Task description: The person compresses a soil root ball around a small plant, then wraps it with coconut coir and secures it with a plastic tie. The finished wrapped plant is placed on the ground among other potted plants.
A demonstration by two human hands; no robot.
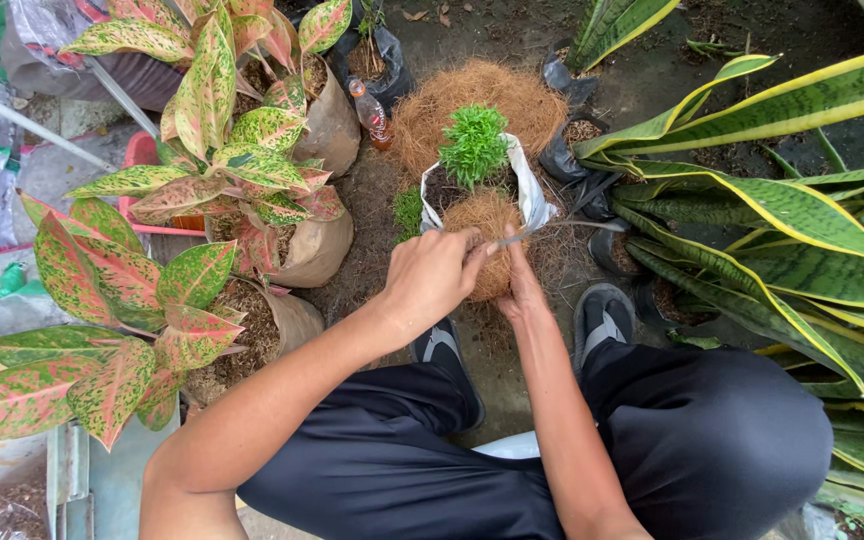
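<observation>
A white plastic grow bag point(532, 195) stands on the ground before me, holding dark soil and a small bright green bushy plant point(474, 145). A clump of brown coconut fibre point(485, 218) sits at the bag's near side. My left hand point(430, 272) grips this fibre clump from the left with fingers curled on it. My right hand point(519, 283) presses against the clump's lower right and the bag's edge; its fingers are mostly hidden under the fibre.
A larger heap of coconut fibre point(442, 100) lies behind the bag. Pink-and-green leafy plants in brown bags point(312, 250) crowd the left. Striped yellow-edged long leaves point(782, 210) fill the right. A small bottle point(370, 112) stands behind. My shoes point(602, 315) flank the bag.
</observation>
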